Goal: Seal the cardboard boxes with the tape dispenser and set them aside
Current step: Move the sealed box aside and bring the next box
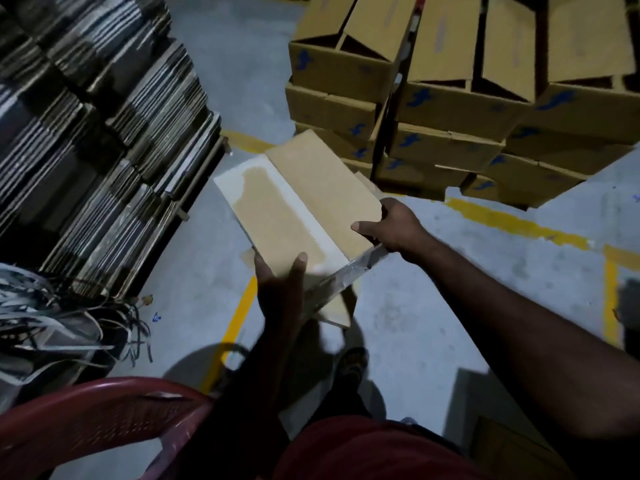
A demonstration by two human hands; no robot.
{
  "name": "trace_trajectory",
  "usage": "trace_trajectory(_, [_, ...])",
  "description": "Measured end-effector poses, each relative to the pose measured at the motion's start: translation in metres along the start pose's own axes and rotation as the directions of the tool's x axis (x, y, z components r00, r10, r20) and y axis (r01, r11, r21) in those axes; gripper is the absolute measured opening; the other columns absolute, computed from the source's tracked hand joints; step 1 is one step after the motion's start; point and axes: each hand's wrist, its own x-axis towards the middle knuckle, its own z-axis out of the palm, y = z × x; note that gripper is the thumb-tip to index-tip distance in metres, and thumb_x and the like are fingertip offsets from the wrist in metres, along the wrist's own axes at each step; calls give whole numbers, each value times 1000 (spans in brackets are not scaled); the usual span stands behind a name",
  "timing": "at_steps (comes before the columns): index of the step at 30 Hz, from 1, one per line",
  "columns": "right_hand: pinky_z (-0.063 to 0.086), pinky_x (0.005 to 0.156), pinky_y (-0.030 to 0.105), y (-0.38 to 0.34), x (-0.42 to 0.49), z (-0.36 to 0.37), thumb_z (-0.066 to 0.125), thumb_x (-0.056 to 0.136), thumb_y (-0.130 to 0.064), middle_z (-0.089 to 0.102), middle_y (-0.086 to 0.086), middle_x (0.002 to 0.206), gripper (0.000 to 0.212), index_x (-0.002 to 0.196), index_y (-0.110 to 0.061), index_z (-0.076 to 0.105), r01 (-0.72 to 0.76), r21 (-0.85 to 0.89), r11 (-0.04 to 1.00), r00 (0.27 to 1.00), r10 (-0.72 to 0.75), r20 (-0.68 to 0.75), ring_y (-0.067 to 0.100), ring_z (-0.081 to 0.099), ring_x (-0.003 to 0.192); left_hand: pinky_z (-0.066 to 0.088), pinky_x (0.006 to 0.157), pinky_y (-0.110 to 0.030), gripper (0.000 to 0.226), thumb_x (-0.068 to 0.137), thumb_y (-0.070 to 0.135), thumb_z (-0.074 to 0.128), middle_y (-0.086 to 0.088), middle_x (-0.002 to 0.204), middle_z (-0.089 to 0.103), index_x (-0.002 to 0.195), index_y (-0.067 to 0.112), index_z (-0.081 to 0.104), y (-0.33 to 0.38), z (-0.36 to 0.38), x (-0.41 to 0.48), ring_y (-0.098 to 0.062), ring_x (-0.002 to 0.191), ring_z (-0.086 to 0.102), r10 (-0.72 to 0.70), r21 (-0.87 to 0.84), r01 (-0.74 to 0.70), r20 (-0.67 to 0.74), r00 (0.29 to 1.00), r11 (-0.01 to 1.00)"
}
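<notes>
I hold a flat-topped cardboard box (301,202) in front of me, its top flaps folded closed. My left hand (280,292) grips the near edge, thumb on top. My right hand (391,226) grips the box's right corner, thumb lying on the top flap and fingers curled over the edge. A shiny strip of clear tape (343,271) runs from under my right hand along the near side of the box toward my left hand. No tape dispenser shows; my right palm may be hiding it.
Stacked assembled boxes with blue logos (450,98) stand behind and to the right. Piles of flattened cardboard (97,133) fill the left, with loose strapping (62,327) below them. A red plastic chair (104,420) is at the near left. Yellow lines (512,223) mark the grey floor.
</notes>
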Motion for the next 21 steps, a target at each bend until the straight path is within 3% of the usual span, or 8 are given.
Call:
trace_trajectory(3, [45, 59, 29, -6, -18, -39, 79, 65, -56, 70, -1, 93, 60, 111, -21, 62, 56, 74, 996, 990, -46, -131, 18, 62, 76, 48, 110, -43, 92, 76, 39, 83, -1, 139, 62, 153, 20, 37, 44, 27, 10, -17, 125, 60, 93, -7, -93, 59, 994, 996])
trace_trajectory(7, [54, 78, 33, -12, -67, -112, 81, 73, -41, 70, -6, 109, 58, 122, -20, 58, 150, 85, 985, 906, -103, -410, 13, 66, 97, 49, 107, -44, 84, 72, 48, 80, 7, 130, 67, 145, 24, 46, 93, 84, -4, -12, 120, 63, 240, -55, -234, 240, 941, 971])
trace_trajectory(10, [52, 76, 32, -3, -112, -166, 81, 72, -42, 66, -6, 116, 65, 126, -21, 52, 109, 42, 993, 829, -67, -555, 15, 63, 102, 52, 103, -43, 74, 72, 50, 78, 10, 123, 69, 137, 26, 52, 124, 131, -32, -9, 113, 66, 307, -80, -300, 379, 873, 951])
trace_trajectory(12, [51, 75, 32, 10, -144, -197, 78, 64, -55, 62, -3, 121, 81, 131, -22, 46, 40, 20, 999, 772, -18, -636, 19, 61, 106, 53, 102, -41, 72, 73, 49, 78, 11, 121, 70, 135, 25, 53, 139, 159, -58, -8, 111, 67, 352, -101, -349, 482, 803, 932])
trace_trajectory(15, [50, 87, 39, 30, -204, -231, 71, 56, -70, 55, 5, 128, 106, 142, -19, 35, -82, -6, 997, 657, 50, -753, 26, 55, 115, 55, 98, -39, 62, 78, 44, 77, 10, 118, 70, 132, 24, 54, 156, 196, -102, -9, 108, 67, 424, -144, -433, 611, 668, 890])
trace_trajectory(18, [48, 92, 39, 50, -270, -252, 74, 64, -68, 52, 8, 128, 106, 151, -28, 29, -191, 7, 982, 541, 111, -833, 27, 51, 119, 57, 92, -37, 54, 81, 43, 76, 12, 112, 69, 127, 23, 57, 172, 228, -153, -7, 102, 66, 471, -180, -509, 704, 531, 842])
trace_trajectory(21, [45, 101, 39, 71, -334, -261, 75, 69, -67, 48, 10, 137, 106, 156, -32, 25, -242, 93, 966, 425, 192, -885, 25, 48, 125, 59, 89, -41, 61, 72, 54, 71, 11, 110, 71, 124, 25, 61, 181, 257, -205, -12, 100, 68, 471, -229, -523, 789, 394, 821])
